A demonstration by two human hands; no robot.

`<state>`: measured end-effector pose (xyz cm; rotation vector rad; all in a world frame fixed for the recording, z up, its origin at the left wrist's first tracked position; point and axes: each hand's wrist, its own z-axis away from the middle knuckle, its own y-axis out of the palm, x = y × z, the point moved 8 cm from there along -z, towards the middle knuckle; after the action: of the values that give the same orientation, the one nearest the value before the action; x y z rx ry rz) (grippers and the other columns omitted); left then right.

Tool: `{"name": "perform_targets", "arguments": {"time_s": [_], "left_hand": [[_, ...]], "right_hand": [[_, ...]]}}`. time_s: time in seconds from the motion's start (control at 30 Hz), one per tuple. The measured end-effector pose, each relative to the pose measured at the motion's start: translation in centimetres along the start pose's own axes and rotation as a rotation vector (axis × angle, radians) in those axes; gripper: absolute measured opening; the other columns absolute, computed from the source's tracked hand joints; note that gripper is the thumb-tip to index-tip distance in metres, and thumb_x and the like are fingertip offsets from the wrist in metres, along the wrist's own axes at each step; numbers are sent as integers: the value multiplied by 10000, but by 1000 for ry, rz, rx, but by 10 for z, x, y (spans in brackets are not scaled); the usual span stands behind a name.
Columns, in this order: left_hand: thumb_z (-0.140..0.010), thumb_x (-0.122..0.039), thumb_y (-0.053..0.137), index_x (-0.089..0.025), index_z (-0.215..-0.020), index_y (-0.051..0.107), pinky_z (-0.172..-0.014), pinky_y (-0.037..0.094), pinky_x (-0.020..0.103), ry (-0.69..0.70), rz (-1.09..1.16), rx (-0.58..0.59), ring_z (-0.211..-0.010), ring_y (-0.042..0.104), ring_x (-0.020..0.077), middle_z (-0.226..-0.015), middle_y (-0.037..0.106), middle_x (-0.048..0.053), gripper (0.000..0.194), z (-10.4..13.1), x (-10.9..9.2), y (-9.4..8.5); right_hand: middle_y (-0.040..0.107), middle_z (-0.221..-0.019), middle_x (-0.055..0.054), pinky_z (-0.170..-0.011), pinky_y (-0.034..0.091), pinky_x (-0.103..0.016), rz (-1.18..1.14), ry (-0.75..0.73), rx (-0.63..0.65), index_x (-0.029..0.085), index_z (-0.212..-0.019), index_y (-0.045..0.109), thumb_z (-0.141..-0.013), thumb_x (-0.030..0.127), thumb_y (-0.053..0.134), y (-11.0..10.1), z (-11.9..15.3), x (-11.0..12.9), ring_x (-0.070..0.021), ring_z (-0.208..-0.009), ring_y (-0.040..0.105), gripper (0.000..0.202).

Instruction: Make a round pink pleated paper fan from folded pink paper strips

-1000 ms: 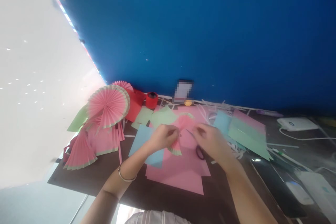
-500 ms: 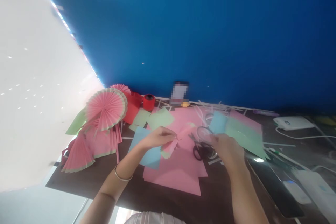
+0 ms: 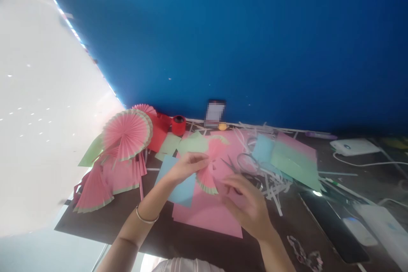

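My left hand (image 3: 188, 165) is closed, pinching the gathered middle of a pleated pink paper fan (image 3: 207, 178) with a pale green edge; its folds spread above and below the fingers. My right hand (image 3: 247, 204) is to the right of the fan, fingers apart and holding nothing. Just beyond it lies a pair of scissors (image 3: 230, 165) with its blades parted, the handles partly hidden by the hand. Beside the blades is a clear ring-shaped roll (image 3: 248, 163). Pink paper sheets (image 3: 207, 216) lie under both hands, with a blue sheet (image 3: 166, 178) at the left.
Finished pleated fans (image 3: 127, 131) are piled at the left near a red tape roll (image 3: 179, 125). White paper strips (image 3: 276, 187) lie right of the scissors. Farther right are green sheets (image 3: 296, 159), a phone (image 3: 333, 225) and a white device (image 3: 355, 146). A blue wall (image 3: 223, 42) rises behind.
My right hand has moved left and toward me, from beside the ring and scissors to near the fan. The fan in my left hand now shows more spread pleats.
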<state>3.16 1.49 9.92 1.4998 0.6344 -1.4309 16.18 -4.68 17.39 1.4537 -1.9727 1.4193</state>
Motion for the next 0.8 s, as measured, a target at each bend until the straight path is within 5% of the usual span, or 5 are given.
{"name": "perform_targets", "arguments": {"time_s": [0.13, 0.27, 0.57, 0.8], "left_hand": [[-800, -410, 611, -123, -935, 689, -620, 409, 219, 26, -2, -11, -698, 553, 116, -817, 653, 77, 328, 0, -3, 0], [-790, -394, 628, -129, -895, 657, -609, 403, 206, 38, 7, -63, -691, 552, 103, -801, 641, 57, 287, -2, -3, -5], [-764, -454, 631, -142, -933, 643, -548, 420, 208, 9, -232, -138, -624, 571, 104, -811, 656, 55, 356, -4, 1, -16], [-763, -451, 633, -158, -1054, 680, -814, 493, 318, -1, -346, -146, -975, 626, 241, -1118, 657, 120, 415, -3, 2, -21]], "right_hand": [[650, -749, -27, -632, 533, -265, 73, -32, 12, 210, -868, 628, -806, 170, 581, 3, -1, 3, -148, -693, 628, 88], [699, -830, -46, -757, 544, -297, 268, -113, -107, 204, -917, 651, -807, 124, 556, 1, 6, 3, -168, -764, 662, 166], [699, -756, -40, -602, 543, -247, 320, 73, -142, 191, -812, 634, -840, 176, 492, -9, 1, -16, -151, -630, 659, 145], [696, -774, -45, -607, 526, -273, 422, 26, -131, 198, -820, 620, -853, 197, 490, -14, -3, -20, -161, -644, 654, 134]]}}
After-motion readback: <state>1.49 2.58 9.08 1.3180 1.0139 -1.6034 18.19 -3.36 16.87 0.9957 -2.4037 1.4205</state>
